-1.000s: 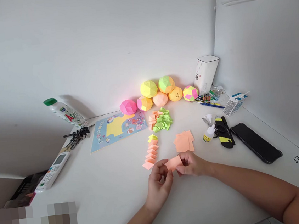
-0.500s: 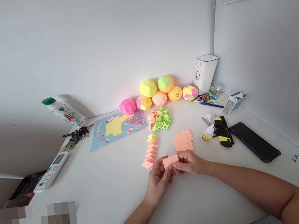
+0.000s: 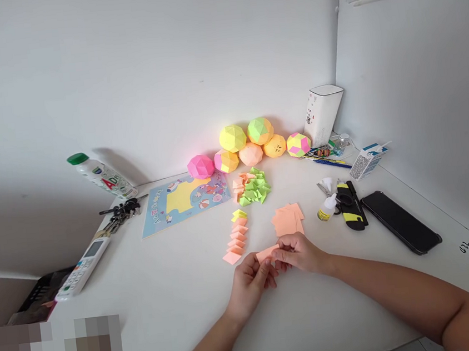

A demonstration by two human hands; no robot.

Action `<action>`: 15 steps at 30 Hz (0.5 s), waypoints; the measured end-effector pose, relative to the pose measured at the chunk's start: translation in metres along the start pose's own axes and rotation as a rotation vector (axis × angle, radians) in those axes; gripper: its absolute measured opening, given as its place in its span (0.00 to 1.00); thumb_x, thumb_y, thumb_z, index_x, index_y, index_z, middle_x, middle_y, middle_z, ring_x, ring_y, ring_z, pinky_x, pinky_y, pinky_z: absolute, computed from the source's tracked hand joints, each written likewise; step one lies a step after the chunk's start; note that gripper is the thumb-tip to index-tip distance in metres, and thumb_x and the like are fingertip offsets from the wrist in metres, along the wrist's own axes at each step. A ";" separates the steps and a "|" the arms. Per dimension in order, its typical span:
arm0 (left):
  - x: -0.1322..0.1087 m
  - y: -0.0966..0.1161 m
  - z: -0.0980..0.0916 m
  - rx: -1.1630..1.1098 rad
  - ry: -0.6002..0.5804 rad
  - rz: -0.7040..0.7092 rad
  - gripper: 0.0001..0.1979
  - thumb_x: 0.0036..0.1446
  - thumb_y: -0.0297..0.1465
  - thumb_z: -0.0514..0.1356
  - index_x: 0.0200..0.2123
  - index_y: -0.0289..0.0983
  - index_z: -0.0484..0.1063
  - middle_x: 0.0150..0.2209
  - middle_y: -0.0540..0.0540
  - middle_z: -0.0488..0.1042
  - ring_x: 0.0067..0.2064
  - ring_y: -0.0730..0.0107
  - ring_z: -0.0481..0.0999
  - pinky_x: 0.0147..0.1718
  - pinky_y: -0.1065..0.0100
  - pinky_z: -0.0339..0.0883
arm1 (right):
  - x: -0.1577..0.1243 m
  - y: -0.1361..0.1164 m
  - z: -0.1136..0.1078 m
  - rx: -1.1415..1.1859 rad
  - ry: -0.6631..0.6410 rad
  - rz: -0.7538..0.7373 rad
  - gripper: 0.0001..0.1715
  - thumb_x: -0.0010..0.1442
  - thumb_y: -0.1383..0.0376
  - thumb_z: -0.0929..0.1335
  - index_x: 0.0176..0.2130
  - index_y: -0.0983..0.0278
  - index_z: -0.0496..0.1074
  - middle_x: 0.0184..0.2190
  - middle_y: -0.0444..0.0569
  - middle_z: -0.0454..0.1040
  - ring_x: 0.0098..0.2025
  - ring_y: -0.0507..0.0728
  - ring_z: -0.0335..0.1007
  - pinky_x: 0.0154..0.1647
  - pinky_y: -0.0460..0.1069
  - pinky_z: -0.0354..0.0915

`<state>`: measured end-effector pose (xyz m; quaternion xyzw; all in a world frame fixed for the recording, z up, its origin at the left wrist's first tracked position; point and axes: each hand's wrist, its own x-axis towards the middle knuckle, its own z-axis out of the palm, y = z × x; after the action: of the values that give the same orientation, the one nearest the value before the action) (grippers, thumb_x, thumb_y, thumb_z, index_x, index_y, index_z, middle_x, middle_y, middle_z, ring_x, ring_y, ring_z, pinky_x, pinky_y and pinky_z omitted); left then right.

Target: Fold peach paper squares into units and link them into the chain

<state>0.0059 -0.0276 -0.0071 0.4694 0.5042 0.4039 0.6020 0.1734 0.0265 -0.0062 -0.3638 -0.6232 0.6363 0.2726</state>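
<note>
Between my two hands is a small peach piece of paper (image 3: 267, 253), showing as a narrow strip. My left hand (image 3: 250, 279) pinches its left end, thumb in front. The right end is gripped by my right hand (image 3: 300, 254), thumb and fingers pressed together. Just beyond my right hand lies a loose stack of peach paper squares (image 3: 288, 220). A row of folded peach paper pieces (image 3: 236, 242) with a yellow folded piece (image 3: 239, 214) at its far end runs away from my left hand. Behind them sits a heap of green folded pieces (image 3: 256, 187) with some peach ones.
Several coloured paper balls (image 3: 251, 154) rest against the wall. To the right are a glue bottle (image 3: 327, 208), a box cutter (image 3: 351, 208) and a black phone (image 3: 402, 222). At left stand a bottle (image 3: 104, 177), keys (image 3: 121, 211), a remote control (image 3: 83, 269) and a picture card (image 3: 155, 223).
The peach paper between my hands now shows a narrower face than before, as if tilted or folded. Both hands stay in nearly the same place.
</note>
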 end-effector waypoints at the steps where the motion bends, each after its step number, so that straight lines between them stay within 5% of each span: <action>1: 0.000 0.000 0.000 0.006 0.002 0.001 0.16 0.56 0.43 0.56 0.29 0.36 0.64 0.25 0.48 0.74 0.23 0.73 0.72 0.23 0.71 0.61 | 0.000 0.000 0.000 -0.005 0.005 0.002 0.17 0.57 0.56 0.67 0.24 0.66 0.66 0.20 0.45 0.72 0.23 0.51 0.68 0.24 0.45 0.62; 10: 0.000 -0.001 0.000 0.075 0.029 -0.016 0.18 0.55 0.46 0.56 0.25 0.37 0.62 0.21 0.49 0.74 0.20 0.72 0.72 0.20 0.71 0.60 | 0.000 0.001 0.000 -0.001 0.009 0.000 0.20 0.57 0.53 0.66 0.24 0.66 0.66 0.20 0.44 0.71 0.23 0.51 0.67 0.23 0.45 0.62; 15: -0.002 0.000 0.000 0.088 0.022 -0.007 0.18 0.55 0.45 0.56 0.25 0.37 0.63 0.20 0.50 0.73 0.19 0.72 0.71 0.20 0.71 0.60 | -0.003 -0.002 -0.001 0.069 -0.098 0.001 0.17 0.56 0.54 0.67 0.28 0.67 0.65 0.23 0.45 0.71 0.27 0.51 0.68 0.28 0.46 0.63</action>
<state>0.0057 -0.0298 -0.0063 0.4891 0.5299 0.3843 0.5764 0.1757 0.0250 -0.0041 -0.3230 -0.6131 0.6747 0.2539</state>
